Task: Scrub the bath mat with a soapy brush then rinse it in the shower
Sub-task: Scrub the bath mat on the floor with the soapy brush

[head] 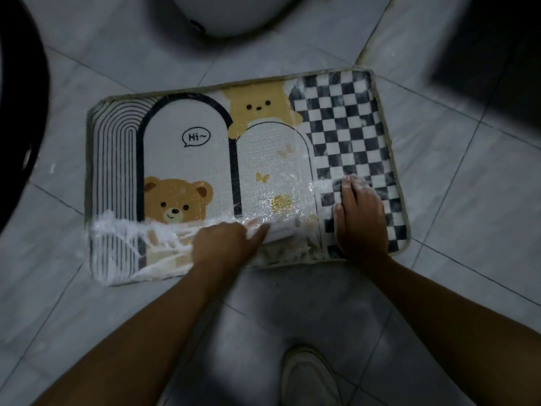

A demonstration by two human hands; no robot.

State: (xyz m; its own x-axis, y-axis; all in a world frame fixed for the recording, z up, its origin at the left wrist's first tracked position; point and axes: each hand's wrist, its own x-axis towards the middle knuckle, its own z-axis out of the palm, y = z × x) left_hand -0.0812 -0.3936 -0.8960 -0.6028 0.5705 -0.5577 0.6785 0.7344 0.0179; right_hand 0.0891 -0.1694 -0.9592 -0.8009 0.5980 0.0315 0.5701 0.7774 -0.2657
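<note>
The bath mat (pixel 187 159) lies flat on the tiled floor, printed with bears, arches, a "Hi~" bubble and a black-and-white checked panel on the right. White soap foam streaks its near edge and middle. My left hand (pixel 225 244) grips a white brush (pixel 282 230), blurred by motion, at the mat's near edge below the middle arch. My right hand (pixel 358 218), foamy at the fingertips, presses flat on the checked panel near the mat's front right corner.
A white toilet base (pixel 234 16) stands just beyond the mat. A dark curved object (pixel 17 112) fills the left edge and a dark block (pixel 497 39) the top right. My pale shoe (pixel 307 373) is on the grey tiles (pixel 453 288) near me.
</note>
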